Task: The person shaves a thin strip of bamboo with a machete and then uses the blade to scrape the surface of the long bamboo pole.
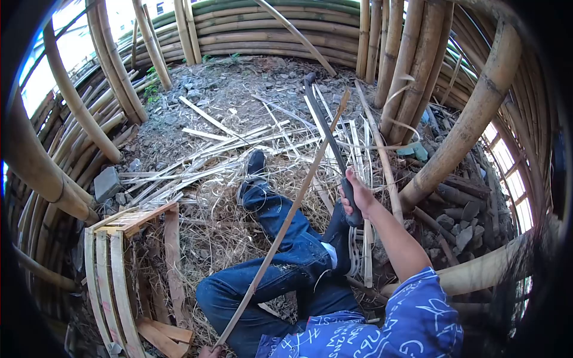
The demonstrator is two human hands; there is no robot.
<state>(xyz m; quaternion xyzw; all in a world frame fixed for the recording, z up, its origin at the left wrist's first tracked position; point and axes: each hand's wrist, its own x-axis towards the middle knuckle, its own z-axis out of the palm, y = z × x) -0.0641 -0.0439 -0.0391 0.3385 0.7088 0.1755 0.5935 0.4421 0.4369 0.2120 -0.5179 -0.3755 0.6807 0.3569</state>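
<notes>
My right hand is closed around the black handle of a long machete. Its dark blade points away from me and curves at the tip. At the bottom edge, my left hand, mostly cut off by the frame, grips the near end of a bamboo strip. The long, thin strip slants up across my bent leg in blue jeans, and its far part overlaps the blade in this view. Pale shavings lie thickly around my feet.
Split bamboo slats lie across the gravelly ground ahead. A wooden crate stands at my left, near a concrete block. Thick bamboo poles rise on both sides. Stacked bamboo closes off the back, and rubble lies to the right.
</notes>
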